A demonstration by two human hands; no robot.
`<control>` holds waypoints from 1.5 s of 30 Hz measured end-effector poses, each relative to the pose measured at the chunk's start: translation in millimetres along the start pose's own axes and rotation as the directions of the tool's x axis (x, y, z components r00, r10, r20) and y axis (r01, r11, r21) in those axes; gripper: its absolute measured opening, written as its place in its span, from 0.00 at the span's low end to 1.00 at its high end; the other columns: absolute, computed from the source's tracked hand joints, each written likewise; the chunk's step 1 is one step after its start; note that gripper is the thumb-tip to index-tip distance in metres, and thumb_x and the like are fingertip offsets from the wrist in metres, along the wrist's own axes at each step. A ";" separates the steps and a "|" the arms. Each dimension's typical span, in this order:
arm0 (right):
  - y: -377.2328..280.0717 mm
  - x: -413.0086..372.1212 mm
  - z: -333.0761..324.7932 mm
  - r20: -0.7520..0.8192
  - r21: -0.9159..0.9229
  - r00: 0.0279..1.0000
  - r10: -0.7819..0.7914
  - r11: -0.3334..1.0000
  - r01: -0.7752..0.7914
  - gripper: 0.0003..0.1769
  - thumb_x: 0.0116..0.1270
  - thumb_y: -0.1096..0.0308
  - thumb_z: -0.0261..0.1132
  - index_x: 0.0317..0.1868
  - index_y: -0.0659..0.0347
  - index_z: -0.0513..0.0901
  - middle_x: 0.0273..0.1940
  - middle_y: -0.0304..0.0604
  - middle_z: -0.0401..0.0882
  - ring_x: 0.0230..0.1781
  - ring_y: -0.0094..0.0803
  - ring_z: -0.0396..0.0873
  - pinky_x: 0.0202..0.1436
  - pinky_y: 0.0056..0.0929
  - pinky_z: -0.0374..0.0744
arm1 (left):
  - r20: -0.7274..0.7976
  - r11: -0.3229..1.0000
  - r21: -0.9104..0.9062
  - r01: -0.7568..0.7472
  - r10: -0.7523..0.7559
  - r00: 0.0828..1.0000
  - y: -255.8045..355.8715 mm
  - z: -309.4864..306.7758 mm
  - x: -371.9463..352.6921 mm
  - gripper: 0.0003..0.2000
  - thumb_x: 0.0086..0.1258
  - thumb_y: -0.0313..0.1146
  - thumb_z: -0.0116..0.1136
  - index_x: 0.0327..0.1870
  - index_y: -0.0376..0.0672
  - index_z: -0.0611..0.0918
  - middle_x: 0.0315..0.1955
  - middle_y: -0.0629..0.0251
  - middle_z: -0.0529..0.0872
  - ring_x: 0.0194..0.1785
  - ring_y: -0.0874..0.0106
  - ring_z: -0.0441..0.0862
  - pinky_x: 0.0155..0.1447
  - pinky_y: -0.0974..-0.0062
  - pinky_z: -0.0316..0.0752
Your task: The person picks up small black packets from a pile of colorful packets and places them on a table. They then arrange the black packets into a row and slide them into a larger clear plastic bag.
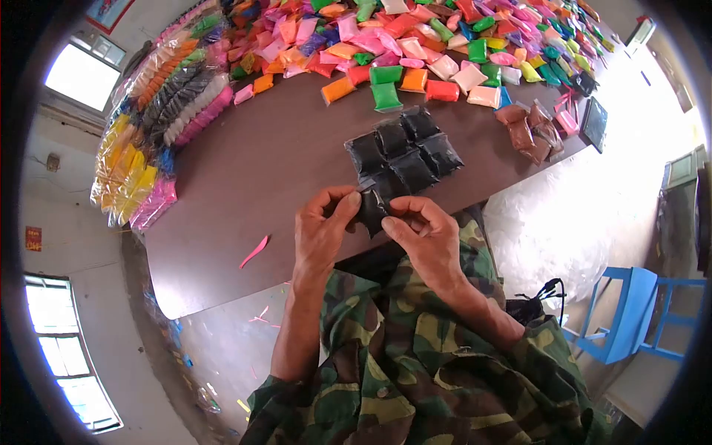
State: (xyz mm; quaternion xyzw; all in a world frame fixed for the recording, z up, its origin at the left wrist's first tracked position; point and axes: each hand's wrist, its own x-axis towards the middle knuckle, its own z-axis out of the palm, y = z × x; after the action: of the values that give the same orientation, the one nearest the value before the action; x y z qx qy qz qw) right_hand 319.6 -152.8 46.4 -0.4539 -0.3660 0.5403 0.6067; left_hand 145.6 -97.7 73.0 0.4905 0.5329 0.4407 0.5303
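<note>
Near the table's front edge, my left hand [324, 222] pinches the left side of a black packet [373, 213]. The fingers of my right hand [428, 236] are closed on the same packet's right side. Just beyond it lies a block of several black packets [408, 154] in clear film, close to the held one; whether they are joined to it cannot be made out. Brown packets [531, 133] rest farther right. A small pink strip [254, 252] lies on the table left of my left hand.
A large heap of coloured packets [386, 37] covers the table's far side. Bundled packets in clear film [159, 111] line the left edge of the brown table [245, 163]. A dark flat object [594, 124] lies at the right edge. A blue stool [623, 311] stands on the right.
</note>
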 end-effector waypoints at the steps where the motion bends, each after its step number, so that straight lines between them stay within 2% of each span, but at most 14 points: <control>1: 0.3 -0.6 -0.6 -0.043 0.013 0.999 -0.012 1.000 0.013 0.13 0.79 0.74 0.72 0.60 0.67 0.85 0.46 0.37 0.89 0.43 0.16 0.84 0.44 0.21 0.82 | -0.002 1.000 0.012 -0.002 0.002 1.000 2.2 4.8 2.3 0.14 0.78 0.38 0.72 0.52 0.35 0.91 0.36 0.70 0.90 0.36 0.81 0.82 0.40 0.79 0.78; 7: 15.4 6.2 -23.8 -0.132 -0.148 0.956 -0.263 0.959 0.243 0.10 0.81 0.78 0.66 0.59 0.67 0.84 0.42 0.37 0.88 0.39 0.16 0.84 0.40 0.21 0.80 | -0.018 0.999 0.053 0.002 -0.001 1.000 -6.9 12.3 29.1 0.14 0.77 0.40 0.74 0.51 0.37 0.91 0.36 0.70 0.90 0.35 0.81 0.82 0.38 0.80 0.78; 11: 7.4 10.2 -28.8 -0.150 -0.115 0.955 -0.256 0.964 0.240 0.09 0.80 0.80 0.66 0.57 0.66 0.85 0.40 0.33 0.86 0.37 0.11 0.79 0.38 0.17 0.77 | 0.046 0.999 0.043 0.001 -0.003 0.999 -13.5 18.0 36.1 0.14 0.77 0.41 0.75 0.49 0.37 0.90 0.36 0.69 0.89 0.33 0.81 0.83 0.36 0.80 0.79; 17: 15.2 9.9 -30.9 -0.142 -0.125 0.947 -0.289 0.954 0.273 0.10 0.78 0.81 0.66 0.56 0.66 0.85 0.41 0.32 0.85 0.36 0.11 0.78 0.37 0.15 0.74 | -0.043 0.997 0.071 0.024 -0.021 0.999 -8.7 24.3 32.5 0.16 0.75 0.39 0.76 0.52 0.35 0.87 0.35 0.66 0.89 0.33 0.79 0.84 0.34 0.80 0.81; 23: 15.8 16.6 -39.3 -0.178 -0.159 0.928 -0.327 0.940 0.301 0.10 0.77 0.81 0.66 0.56 0.66 0.85 0.40 0.33 0.85 0.36 0.12 0.78 0.36 0.16 0.74 | -0.099 0.999 0.045 -0.016 0.020 0.995 -15.5 19.5 22.4 0.20 0.79 0.42 0.72 0.61 0.36 0.83 0.41 0.66 0.87 0.39 0.77 0.85 0.40 0.78 0.83; 29: -7.1 28.0 -48.0 -0.253 -0.068 0.906 -0.340 0.940 0.334 0.09 0.77 0.80 0.69 0.55 0.66 0.86 0.38 0.32 0.86 0.35 0.12 0.78 0.36 0.16 0.74 | -0.126 0.973 0.227 -0.038 0.067 0.990 -6.1 22.9 -6.2 0.26 0.73 0.39 0.79 0.62 0.33 0.81 0.43 0.64 0.88 0.39 0.78 0.86 0.41 0.78 0.83; 32: -26.7 39.0 -57.8 -0.295 -0.157 0.883 -0.364 0.930 0.331 0.08 0.78 0.79 0.69 0.54 0.65 0.87 0.37 0.32 0.85 0.35 0.13 0.79 0.37 0.16 0.76 | -0.086 0.941 0.329 -0.077 0.111 0.990 -25.4 21.0 -3.7 0.24 0.73 0.38 0.78 0.63 0.35 0.82 0.43 0.65 0.89 0.39 0.78 0.85 0.42 0.78 0.81; 34: -58.5 45.9 -70.9 -0.268 -0.304 0.835 -0.480 0.865 0.399 0.07 0.78 0.77 0.69 0.53 0.66 0.88 0.37 0.33 0.87 0.37 0.14 0.81 0.39 0.17 0.79 | -0.080 0.962 0.228 -0.148 0.170 0.982 -26.7 27.7 -1.3 0.22 0.73 0.37 0.76 0.62 0.35 0.83 0.40 0.67 0.89 0.37 0.79 0.84 0.42 0.78 0.80; 38: -125.1 73.0 -109.0 -0.202 -0.459 0.816 -0.542 0.788 0.410 0.07 0.77 0.72 0.71 0.50 0.66 0.89 0.38 0.38 0.90 0.40 0.18 0.87 0.43 0.21 0.84 | -0.049 0.952 0.293 -0.085 0.104 0.993 -14.1 25.7 -2.2 0.21 0.78 0.42 0.72 0.59 0.34 0.85 0.36 0.66 0.88 0.34 0.78 0.83 0.41 0.79 0.79; 40: -150.1 100.7 -151.0 -0.048 -0.612 0.777 -0.628 0.633 0.474 0.11 0.77 0.64 0.71 0.47 0.65 0.91 0.33 0.41 0.90 0.38 0.24 0.92 0.40 0.27 0.88 | -0.035 0.949 0.294 -0.111 0.127 0.991 -20.6 19.1 -1.4 0.21 0.80 0.45 0.69 0.58 0.34 0.85 0.35 0.66 0.87 0.33 0.79 0.82 0.41 0.79 0.79; 41: -181.3 94.1 -163.4 -0.005 -0.640 0.859 -0.513 0.661 0.391 0.13 0.77 0.60 0.71 0.45 0.63 0.91 0.30 0.40 0.89 0.37 0.21 0.90 0.39 0.28 0.86 | -0.050 0.952 0.283 -0.116 0.136 0.989 -22.6 18.0 -2.6 0.21 0.81 0.46 0.68 0.58 0.34 0.85 0.34 0.65 0.87 0.33 0.79 0.82 0.40 0.79 0.79; 42: -188.3 111.8 -197.0 0.039 -0.801 0.860 -0.508 0.499 0.331 0.16 0.77 0.56 0.71 0.43 0.63 0.91 0.27 0.39 0.87 0.32 0.18 0.86 0.37 0.28 0.84 | -0.068 0.955 0.272 -0.122 0.145 0.987 -24.2 17.3 -4.0 0.21 0.82 0.46 0.67 0.58 0.34 0.86 0.34 0.65 0.87 0.32 0.79 0.82 0.40 0.79 0.78; 43: -200.4 116.2 -217.4 0.079 -0.835 0.882 -0.465 0.453 0.313 0.18 0.77 0.54 0.71 0.41 0.63 0.91 0.26 0.38 0.84 0.28 0.18 0.80 0.34 0.29 0.81 | -0.087 0.957 0.259 -0.128 0.155 0.984 -25.2 18.2 -4.7 0.21 0.82 0.47 0.66 0.57 0.35 0.86 0.34 0.65 0.87 0.32 0.79 0.82 0.39 0.79 0.78; 45: -236.1 108.4 -245.0 0.137 -0.969 0.965 -0.222 0.172 0.177 0.20 0.75 0.51 0.71 0.40 0.62 0.92 0.25 0.36 0.82 0.26 0.19 0.79 0.30 0.30 0.79 | -0.117 0.962 0.231 -0.145 0.176 0.977 -27.1 20.1 -5.2 0.19 0.83 0.46 0.66 0.56 0.36 0.87 0.32 0.65 0.87 0.31 0.79 0.81 0.39 0.79 0.78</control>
State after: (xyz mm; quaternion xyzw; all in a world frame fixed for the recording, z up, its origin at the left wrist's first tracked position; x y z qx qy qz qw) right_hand 641.0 -84.7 186.4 -0.6917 -0.6688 0.0956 0.2554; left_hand 163.9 -107.4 45.9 0.5568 0.5718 0.4528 0.3974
